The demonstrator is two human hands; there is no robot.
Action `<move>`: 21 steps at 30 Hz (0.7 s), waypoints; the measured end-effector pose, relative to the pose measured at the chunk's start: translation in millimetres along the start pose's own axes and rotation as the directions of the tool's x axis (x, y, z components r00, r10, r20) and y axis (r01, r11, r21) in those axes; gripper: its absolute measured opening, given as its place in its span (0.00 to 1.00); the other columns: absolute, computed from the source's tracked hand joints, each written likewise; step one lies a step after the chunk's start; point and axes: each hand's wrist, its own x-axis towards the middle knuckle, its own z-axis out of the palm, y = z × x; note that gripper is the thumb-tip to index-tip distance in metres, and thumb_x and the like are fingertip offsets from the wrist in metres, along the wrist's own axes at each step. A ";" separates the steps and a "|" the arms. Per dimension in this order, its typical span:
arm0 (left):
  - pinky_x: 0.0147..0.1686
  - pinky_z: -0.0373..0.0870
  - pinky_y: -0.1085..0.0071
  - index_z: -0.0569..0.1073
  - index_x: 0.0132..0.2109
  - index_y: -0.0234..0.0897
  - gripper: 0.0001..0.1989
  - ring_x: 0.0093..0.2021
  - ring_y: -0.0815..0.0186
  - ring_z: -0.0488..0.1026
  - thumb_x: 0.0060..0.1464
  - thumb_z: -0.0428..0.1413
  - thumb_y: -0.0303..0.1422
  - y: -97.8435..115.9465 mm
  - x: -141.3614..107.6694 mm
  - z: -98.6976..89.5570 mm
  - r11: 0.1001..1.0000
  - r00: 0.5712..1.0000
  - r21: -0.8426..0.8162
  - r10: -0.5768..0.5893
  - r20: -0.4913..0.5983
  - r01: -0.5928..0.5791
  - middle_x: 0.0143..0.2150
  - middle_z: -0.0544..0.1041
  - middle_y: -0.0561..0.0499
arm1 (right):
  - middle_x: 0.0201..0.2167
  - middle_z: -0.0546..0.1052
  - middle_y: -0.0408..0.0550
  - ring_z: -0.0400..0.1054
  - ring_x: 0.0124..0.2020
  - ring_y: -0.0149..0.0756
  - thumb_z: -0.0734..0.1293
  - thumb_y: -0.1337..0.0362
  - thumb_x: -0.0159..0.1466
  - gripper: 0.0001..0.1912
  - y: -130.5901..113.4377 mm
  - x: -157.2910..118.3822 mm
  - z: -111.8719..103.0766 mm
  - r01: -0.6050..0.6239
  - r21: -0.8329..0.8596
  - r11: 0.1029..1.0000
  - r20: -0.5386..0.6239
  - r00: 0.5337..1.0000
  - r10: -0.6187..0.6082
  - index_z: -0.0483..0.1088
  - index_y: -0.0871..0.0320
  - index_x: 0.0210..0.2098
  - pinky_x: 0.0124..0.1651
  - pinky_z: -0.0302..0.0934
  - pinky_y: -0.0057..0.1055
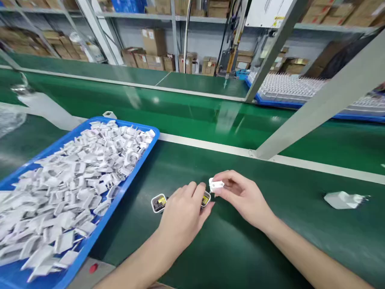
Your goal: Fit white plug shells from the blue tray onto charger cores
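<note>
Nearest me, at the lower left, one red button (93, 268) sits on a grey plate beside the tray. My left hand (184, 210) is closed around one open housing (205, 199), yellow showing inside it, above the middle of the desk (288, 233). A second open housing (159, 203), also with yellow inside, is just left of that hand; I cannot tell whether it lies on the desk or is gripped too. My right hand (240, 194) pinches one white plug piece (217, 184) between thumb and fingers, close beside the held housing; whether the two touch, I cannot tell. One white charger (344, 200) lies on its side, well apart, toward the desk's right, with bare green between it and my right hand.

One blue tray (126, 190) takes up the desk's left side, heaped with white shells (87, 168), too many to count; a bare strip separates its right rim from my left hand. One loose white part (110, 115) is just past its far rim. The desk's far edge is a white strip (210, 145), with open room short of it; one slanting post (319, 100) rises there. Beyond run a green belt (186, 112) and one more blue tray (261, 98), filled with rows of white pieces (291, 86).
</note>
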 end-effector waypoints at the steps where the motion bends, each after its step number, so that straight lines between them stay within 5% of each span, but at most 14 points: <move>1: 0.28 0.65 0.64 0.70 0.42 0.40 0.07 0.30 0.57 0.77 0.61 0.60 0.36 3.3 -0.8 1.5 0.998 0.997 -0.026 -0.065 0.037 0.066 0.33 0.76 0.53 | 0.41 0.73 0.47 0.70 0.39 0.37 0.75 0.56 0.64 0.08 0.2 -3.7 2.2 0.013 -0.072 0.997 -0.049 0.999 -0.017 0.78 0.51 0.39 0.41 0.68 0.33; 4: 0.25 0.61 0.65 0.68 0.41 0.42 0.10 0.27 0.57 0.76 0.60 0.61 0.40 7.8 -3.6 5.3 0.971 0.973 -0.137 -0.176 0.150 0.196 0.32 0.78 0.54 | 0.37 0.71 0.45 0.67 0.36 0.35 0.74 0.58 0.65 0.05 1.1 -12.7 8.4 0.046 -0.261 0.964 -0.094 0.993 -0.073 0.78 0.53 0.36 0.37 0.64 0.31; 8: 0.26 0.58 0.69 0.66 0.38 0.43 0.09 0.30 0.61 0.77 0.60 0.60 0.36 -1.2 -7.9 10.3 0.906 0.952 -0.349 -0.147 0.268 0.238 0.32 0.77 0.57 | 0.31 0.72 0.43 0.67 0.34 0.35 0.69 0.65 0.70 0.04 2.1 -16.4 13.2 0.130 -0.432 0.892 0.054 0.991 -0.119 0.74 0.55 0.37 0.38 0.64 0.32; 14: 0.25 0.54 0.70 0.62 0.33 0.42 0.12 0.26 0.65 0.73 0.60 0.59 0.35 -10.2 -9.8 18.7 0.874 0.958 -0.420 -0.149 0.243 0.243 0.27 0.73 0.59 | 0.37 0.76 0.47 0.66 0.38 0.37 0.66 0.70 0.72 0.05 -1.7 -13.7 6.8 0.341 -0.576 0.742 0.266 0.937 -0.225 0.73 0.55 0.43 0.41 0.63 0.35; 21: 0.26 0.55 0.70 0.64 0.34 0.42 0.10 0.26 0.67 0.72 0.61 0.59 0.33 -10.1 -10.4 18.3 0.860 0.961 -0.452 -0.140 0.238 0.237 0.29 0.74 0.59 | 0.38 0.76 0.48 0.66 0.37 0.37 0.65 0.72 0.72 0.07 -9.0 -8.7 0.7 0.380 -0.622 0.684 0.329 0.920 -0.211 0.72 0.56 0.45 0.42 0.63 0.36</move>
